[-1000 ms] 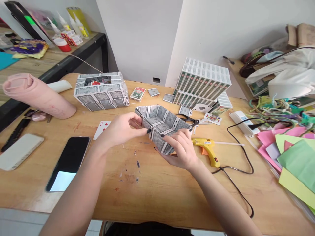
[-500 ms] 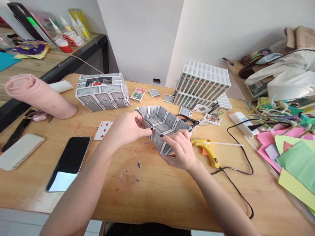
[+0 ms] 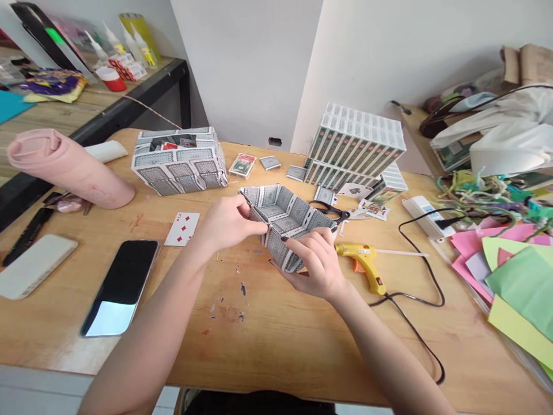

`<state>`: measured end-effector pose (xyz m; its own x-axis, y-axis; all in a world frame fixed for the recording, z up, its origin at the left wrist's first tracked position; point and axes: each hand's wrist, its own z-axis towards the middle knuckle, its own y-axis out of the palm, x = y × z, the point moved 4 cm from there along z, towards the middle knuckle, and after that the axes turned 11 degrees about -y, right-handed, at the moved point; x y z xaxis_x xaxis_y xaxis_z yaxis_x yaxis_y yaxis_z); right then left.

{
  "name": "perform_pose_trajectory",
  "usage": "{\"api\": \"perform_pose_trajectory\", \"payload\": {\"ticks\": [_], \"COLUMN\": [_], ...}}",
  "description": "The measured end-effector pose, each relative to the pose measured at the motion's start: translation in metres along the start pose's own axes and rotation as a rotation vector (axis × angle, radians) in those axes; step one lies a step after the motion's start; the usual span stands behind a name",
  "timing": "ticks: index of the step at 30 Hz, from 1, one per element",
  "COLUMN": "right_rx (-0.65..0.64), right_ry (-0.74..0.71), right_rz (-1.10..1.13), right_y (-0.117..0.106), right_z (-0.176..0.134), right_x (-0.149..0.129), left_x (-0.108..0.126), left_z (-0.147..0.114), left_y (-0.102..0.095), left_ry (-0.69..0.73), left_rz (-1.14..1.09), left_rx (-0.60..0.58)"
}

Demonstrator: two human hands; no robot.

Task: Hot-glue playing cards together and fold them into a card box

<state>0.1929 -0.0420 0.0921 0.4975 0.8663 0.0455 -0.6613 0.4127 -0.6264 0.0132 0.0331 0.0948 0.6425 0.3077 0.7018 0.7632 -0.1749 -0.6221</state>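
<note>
Between my hands is an open box made of playing cards [image 3: 285,222], its patterned grey card backs showing inside and out. My left hand [image 3: 233,223] pinches the box's left end, thumb along the near rim. Fingers of my right hand [image 3: 317,262] lie over the near wall, with the thumb below, gripping its right part. To the right lies a yellow hot glue gun [image 3: 366,264] with a glue stick in its back. Black-handled scissors [image 3: 334,212] rest just behind the box, partly hidden by it. A diamond playing card [image 3: 182,229] lies left of my left hand.
Behind stand a finished-looking card box [image 3: 179,164] and stacked card packs [image 3: 352,144]. A phone [image 3: 121,288], pink tumbler [image 3: 71,167] and white power bank [image 3: 37,266] occupy the left. The glue gun's black cord [image 3: 421,334] loops to a power strip [image 3: 427,218] near coloured paper [image 3: 525,282].
My left forearm and wrist have shifted slightly right, uncovering more of the diamond card. Both hands keep their hold, and the box stays almost in place.
</note>
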Motion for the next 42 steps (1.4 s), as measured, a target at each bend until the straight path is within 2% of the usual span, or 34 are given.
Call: {"api": "perform_pose_trajectory", "payload": {"ticks": [12, 19, 26, 31, 34, 37, 42], "right_rx": [0.015, 0.007, 0.032, 0.034, 0.035, 0.044, 0.046], "right_ry": [0.019, 0.006, 0.040, 0.052, 0.066, 0.077, 0.070], "right_rz": [0.001, -0.011, 0.006, 0.022, 0.026, 0.028, 0.030], "right_y": [-0.001, 0.001, 0.000, -0.001, -0.001, -0.002, -0.002], "right_z": [-0.001, -0.002, -0.004, -0.004, -0.004, -0.003, -0.003], "right_x": [0.001, 0.000, 0.001, 0.003, 0.004, 0.005, 0.004], "left_x": [0.002, 0.001, -0.003, -0.008, -0.011, -0.012, -0.011], "left_z": [0.001, 0.000, -0.006, -0.015, -0.015, -0.010, -0.004], "left_y": [0.003, 0.003, 0.001, -0.002, -0.001, 0.001, 0.004], "left_ry": [0.043, 0.014, 0.033, -0.040, -0.050, 0.000, 0.038], "left_rz": [-0.077, -0.122, -0.148, -0.114, -0.119, -0.119, -0.149], "left_rx": [0.067, 0.058, -0.020, -0.074, -0.041, 0.007, 0.016]}}
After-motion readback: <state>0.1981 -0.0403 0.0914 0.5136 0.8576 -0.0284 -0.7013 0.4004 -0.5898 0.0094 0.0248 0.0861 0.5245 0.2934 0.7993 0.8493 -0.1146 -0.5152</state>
